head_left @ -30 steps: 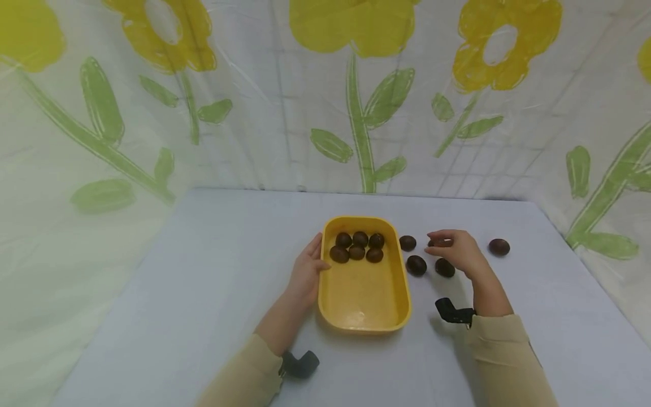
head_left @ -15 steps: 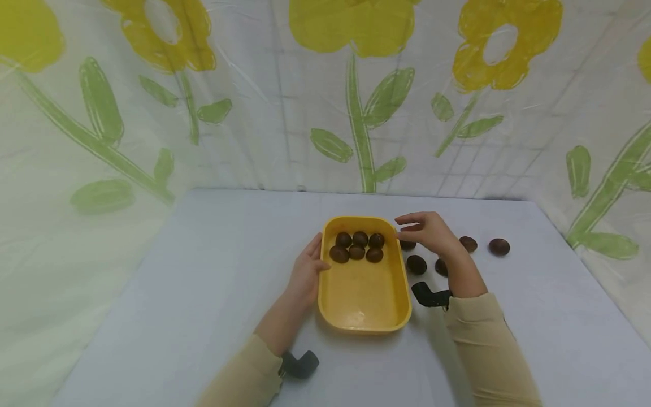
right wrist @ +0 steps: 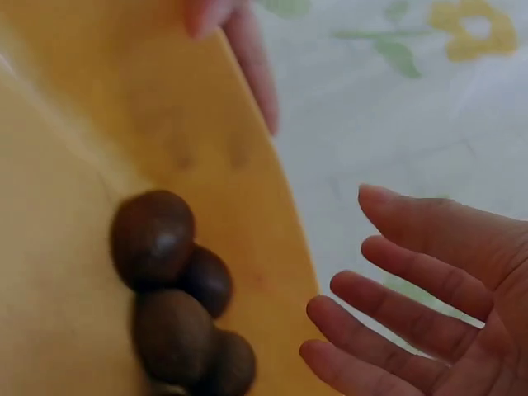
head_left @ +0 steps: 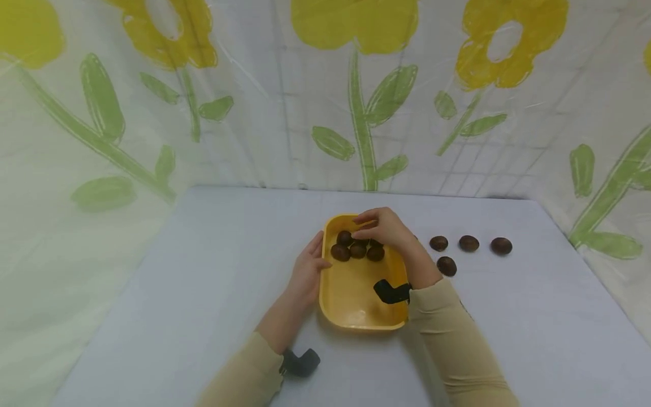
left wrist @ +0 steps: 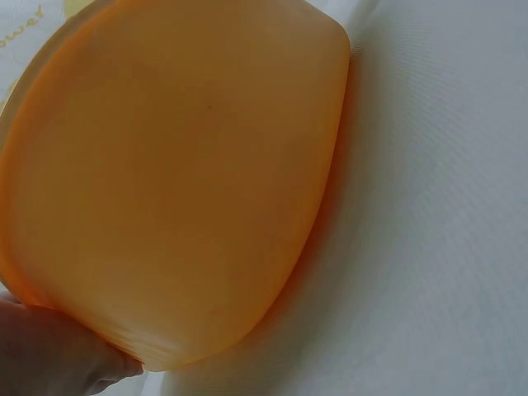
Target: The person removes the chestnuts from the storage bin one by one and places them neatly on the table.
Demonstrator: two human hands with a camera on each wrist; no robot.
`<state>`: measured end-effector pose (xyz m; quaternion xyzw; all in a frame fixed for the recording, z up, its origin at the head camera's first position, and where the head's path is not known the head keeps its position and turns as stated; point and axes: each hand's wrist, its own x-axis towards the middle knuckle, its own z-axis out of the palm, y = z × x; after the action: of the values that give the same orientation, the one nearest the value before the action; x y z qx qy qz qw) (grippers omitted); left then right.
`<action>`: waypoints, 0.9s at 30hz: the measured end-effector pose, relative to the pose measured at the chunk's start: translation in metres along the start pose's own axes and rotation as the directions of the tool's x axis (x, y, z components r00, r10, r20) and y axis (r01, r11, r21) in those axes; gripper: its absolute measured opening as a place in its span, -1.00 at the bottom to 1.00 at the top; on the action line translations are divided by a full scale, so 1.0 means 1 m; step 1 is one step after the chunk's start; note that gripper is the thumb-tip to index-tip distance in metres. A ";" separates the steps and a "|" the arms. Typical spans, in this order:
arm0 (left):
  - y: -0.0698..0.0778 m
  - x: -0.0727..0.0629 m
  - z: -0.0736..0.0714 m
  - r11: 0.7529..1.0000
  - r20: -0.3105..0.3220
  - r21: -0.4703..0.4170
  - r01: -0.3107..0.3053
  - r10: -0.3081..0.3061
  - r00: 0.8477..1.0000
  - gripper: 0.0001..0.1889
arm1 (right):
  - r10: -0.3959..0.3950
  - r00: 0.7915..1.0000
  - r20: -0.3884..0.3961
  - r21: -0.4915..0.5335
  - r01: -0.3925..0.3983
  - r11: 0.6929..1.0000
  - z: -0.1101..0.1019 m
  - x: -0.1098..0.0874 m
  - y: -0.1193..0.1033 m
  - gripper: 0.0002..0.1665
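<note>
A yellow rectangular tray [head_left: 351,294] lies on the table, several dark brown egg-shaped pieces [head_left: 340,252] grouped at its far end. My left hand [head_left: 306,276] holds the tray's left side, thumb over the rim and fingers outside. In the left wrist view, that hand [left wrist: 58,351] is at the lower corner beside the tray's outer wall [left wrist: 181,181]. My right hand [head_left: 383,230] is over the far right part of the tray, hiding some pieces. The right wrist view shows this hand [right wrist: 437,305] with fingers apart and nothing in them, beside several brown pieces [right wrist: 154,239].
To the right of the tray, more brown pieces lie on the white table [head_left: 229,254], among them one [head_left: 446,266] nearer the arm and one [head_left: 501,246] farthest right. My right forearm [head_left: 458,339] covers part of that area. A flower-printed curtain [head_left: 264,102] hangs behind.
My right hand has moved left, from among the pieces on the table to over the tray's far end. The left hand keeps its place on the tray.
</note>
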<state>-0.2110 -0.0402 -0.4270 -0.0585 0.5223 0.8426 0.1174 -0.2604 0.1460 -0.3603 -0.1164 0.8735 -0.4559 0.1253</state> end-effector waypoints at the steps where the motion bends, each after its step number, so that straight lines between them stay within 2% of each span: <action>1: 0.000 0.000 0.000 1.000 0.002 -0.004 0.001 -0.001 1.000 -0.13 | -0.004 1.000 0.016 -0.014 0.004 1.000 0.004 0.002 -0.001 -0.48; 9: 0.002 0.000 0.002 1.000 0.019 -0.002 -0.005 0.005 1.000 -0.13 | -0.056 0.995 0.083 -0.192 0.071 0.979 0.029 0.014 -0.002 -0.55; 12: 0.002 -0.001 0.001 1.000 0.021 0.002 -0.010 0.010 1.000 -0.14 | -0.056 0.993 0.106 -0.199 0.076 0.977 0.035 0.016 -0.003 -0.55; 17: 0.002 -0.001 0.000 1.000 0.017 -0.005 -0.001 0.001 1.000 -0.13 | -0.017 0.991 0.134 -0.186 0.042 0.982 0.041 0.017 -0.001 -0.54; 27: 0.002 0.000 0.001 1.000 -0.009 -0.022 0.015 -0.016 1.000 -0.12 | -0.024 0.979 0.204 -0.222 0.070 0.972 0.052 0.023 0.005 -0.55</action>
<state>-0.2109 -0.0401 -0.4251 -0.0674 0.5133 0.8470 0.1210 -0.2658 0.1014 -0.3953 -0.1960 0.9000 -0.3414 0.1871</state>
